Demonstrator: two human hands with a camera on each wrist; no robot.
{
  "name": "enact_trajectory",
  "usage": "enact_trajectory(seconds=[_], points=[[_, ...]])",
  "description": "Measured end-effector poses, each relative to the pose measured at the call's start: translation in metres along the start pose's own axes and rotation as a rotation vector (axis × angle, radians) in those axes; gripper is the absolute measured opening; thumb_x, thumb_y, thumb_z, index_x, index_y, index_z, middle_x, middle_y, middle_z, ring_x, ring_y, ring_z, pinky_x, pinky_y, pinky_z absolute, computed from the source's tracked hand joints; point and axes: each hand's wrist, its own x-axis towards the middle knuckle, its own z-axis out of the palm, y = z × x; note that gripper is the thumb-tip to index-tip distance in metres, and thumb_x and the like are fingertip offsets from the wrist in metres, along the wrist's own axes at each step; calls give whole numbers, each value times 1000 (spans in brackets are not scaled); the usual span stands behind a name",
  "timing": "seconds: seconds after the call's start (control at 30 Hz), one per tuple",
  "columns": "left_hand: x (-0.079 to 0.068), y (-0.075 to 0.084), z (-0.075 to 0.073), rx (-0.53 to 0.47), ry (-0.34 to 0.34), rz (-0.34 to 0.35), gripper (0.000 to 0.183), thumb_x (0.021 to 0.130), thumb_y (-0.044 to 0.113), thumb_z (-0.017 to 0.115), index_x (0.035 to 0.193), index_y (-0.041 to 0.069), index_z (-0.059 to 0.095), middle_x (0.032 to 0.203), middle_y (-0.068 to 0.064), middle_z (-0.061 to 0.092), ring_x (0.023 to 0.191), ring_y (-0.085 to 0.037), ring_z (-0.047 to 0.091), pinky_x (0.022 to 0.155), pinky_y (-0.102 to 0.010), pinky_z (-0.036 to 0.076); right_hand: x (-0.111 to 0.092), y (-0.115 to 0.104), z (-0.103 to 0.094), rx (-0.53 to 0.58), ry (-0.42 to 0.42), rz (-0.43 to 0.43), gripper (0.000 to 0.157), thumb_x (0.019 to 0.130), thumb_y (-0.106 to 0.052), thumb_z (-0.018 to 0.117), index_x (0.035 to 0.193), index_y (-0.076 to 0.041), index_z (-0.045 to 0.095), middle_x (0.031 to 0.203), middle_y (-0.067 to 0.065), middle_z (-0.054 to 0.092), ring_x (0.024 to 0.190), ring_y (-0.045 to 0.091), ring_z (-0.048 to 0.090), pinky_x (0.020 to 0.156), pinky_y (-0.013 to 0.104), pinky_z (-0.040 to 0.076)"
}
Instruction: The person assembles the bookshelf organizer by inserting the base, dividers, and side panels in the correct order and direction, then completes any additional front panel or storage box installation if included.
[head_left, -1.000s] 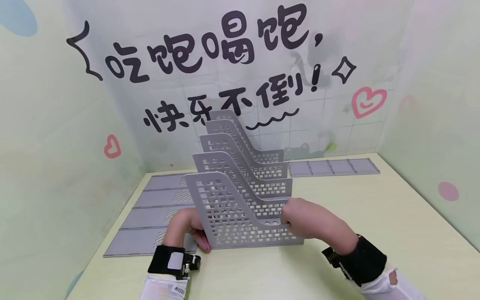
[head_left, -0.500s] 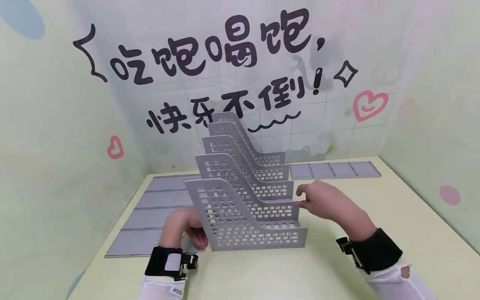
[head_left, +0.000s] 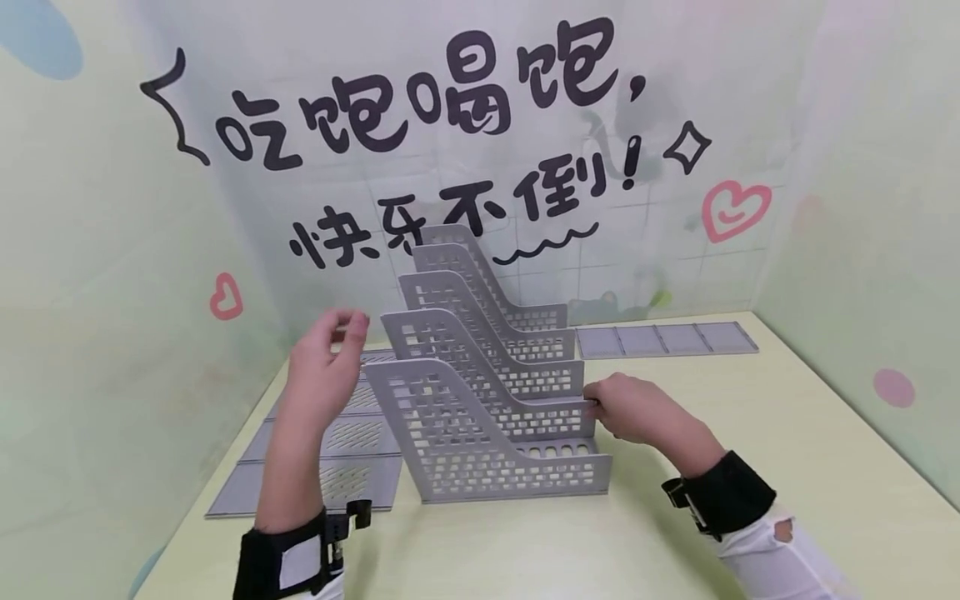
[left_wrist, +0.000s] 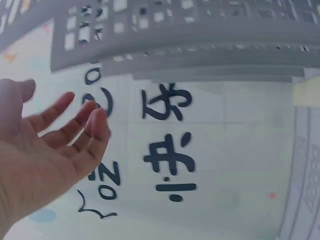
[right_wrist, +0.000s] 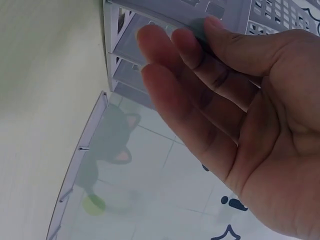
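Note:
A grey desktop file rack (head_left: pixel 487 467) stands upright on the table, its several perforated dividers lined up one behind another and sloping from tall on the left to low on the right. At the low end of the second divider (head_left: pixel 551 410), my right hand (head_left: pixel 637 408) pinches the edge between thumb and fingers. In the right wrist view the thumb (right_wrist: pixel 240 47) lies against the grey panel, the other fingers curved below. My left hand (head_left: pixel 322 367) is raised beside the rack's tall left side, fingers loosely bent and holding nothing; the left wrist view shows it apart from the dividers.
Flat grey panels (head_left: pixel 240 487) with slotted patches lie on the table left of the rack. Another flat sectioned grey panel (head_left: pixel 641 337) lies at the back right. Printed wall sheets (head_left: pixel 825 250) enclose the table (head_left: pixel 510 550) at the back and sides.
My left hand has left the rack's lower left corner and risen up and left. My right hand has moved from the front divider to the second one.

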Motion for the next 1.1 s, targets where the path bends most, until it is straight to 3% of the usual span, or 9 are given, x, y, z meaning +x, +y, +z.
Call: enact_trajectory(seconds=[0.1, 0.17, 0.27, 0.33, 0.4, 0.6, 0.7, 0.9, 1.1], points=[[-6, 10, 0, -60, -14, 183, 45, 115, 39, 44, 150, 12, 56, 159, -12, 52, 138, -33, 53, 107, -60, 54, -2, -2, -5, -70, 40, -10, 12, 102, -9, 67, 91, -14, 71, 77, -3, 64, 68, 12, 56, 59, 29, 45], [-10, 11, -1, -104, -38, 273, 43, 117, 31, 40, 153, 15, 55, 160, -9, 53, 139, -27, 53, 108, -50, 56, -4, -2, -10, -80, 53, 2, 10, 102, -12, 68, 93, -15, 72, 81, -2, 68, 71, 12, 60, 61, 31, 48], [-14, 10, -6, -202, -95, 309, 50, 118, 34, 26, 153, 15, 58, 152, -11, 61, 137, -28, 59, 109, -32, 56, -8, -2, -17, -92, 77, 3, 11, 103, -16, 69, 92, -16, 71, 83, -3, 67, 72, 12, 61, 62, 33, 48], [-16, 9, -10, -239, -144, 290, 62, 117, 42, 15, 153, 15, 58, 147, -12, 64, 133, -35, 63, 103, -20, 55, -10, -2, -21, -94, 104, -6, 12, 103, -17, 70, 91, -15, 69, 83, -4, 62, 71, 12, 58, 61, 31, 47], [-19, 9, -16, -258, -188, 256, 73, 115, 49, 6, 153, 15, 58, 146, -15, 64, 130, -46, 64, 108, -26, 53, -14, -3, -26, -103, 150, -17, 12, 103, -17, 70, 92, -14, 67, 85, -3, 58, 70, 11, 56, 61, 30, 46], [-29, 12, -41, -192, -292, 128, 90, 108, 59, -10, 156, 22, 56, 158, -15, 55, 133, -55, 60, 120, -62, 37, -24, -11, -45, 3, 249, 36, 13, 106, -17, 65, 96, -9, 61, 95, 4, 57, 72, 15, 54, 64, 32, 46], [-34, 16, -50, -79, -339, 108, 77, 112, 55, -1, 159, 23, 53, 163, -14, 49, 135, -51, 61, 118, -67, 39, -30, -16, -53, 53, 273, 84, 13, 107, -19, 64, 98, -10, 60, 93, 5, 59, 76, 18, 55, 66, 34, 47], [-42, 28, -49, 71, -515, 40, 63, 116, 50, 28, 166, 12, 31, 167, -19, 40, 153, -42, 41, 122, -70, 33, -42, -21, -68, 57, 332, 153, 13, 105, -25, 68, 104, -12, 65, 105, 7, 64, 84, 23, 60, 71, 39, 50], [-38, 34, -35, 89, -606, -102, 73, 112, 59, 37, 163, 8, 21, 153, -21, 52, 139, -36, 58, 118, -62, 44, -52, -20, -79, 133, 401, 167, 16, 104, -29, 71, 105, -13, 68, 109, 10, 64, 90, 26, 61, 72, 39, 49]])
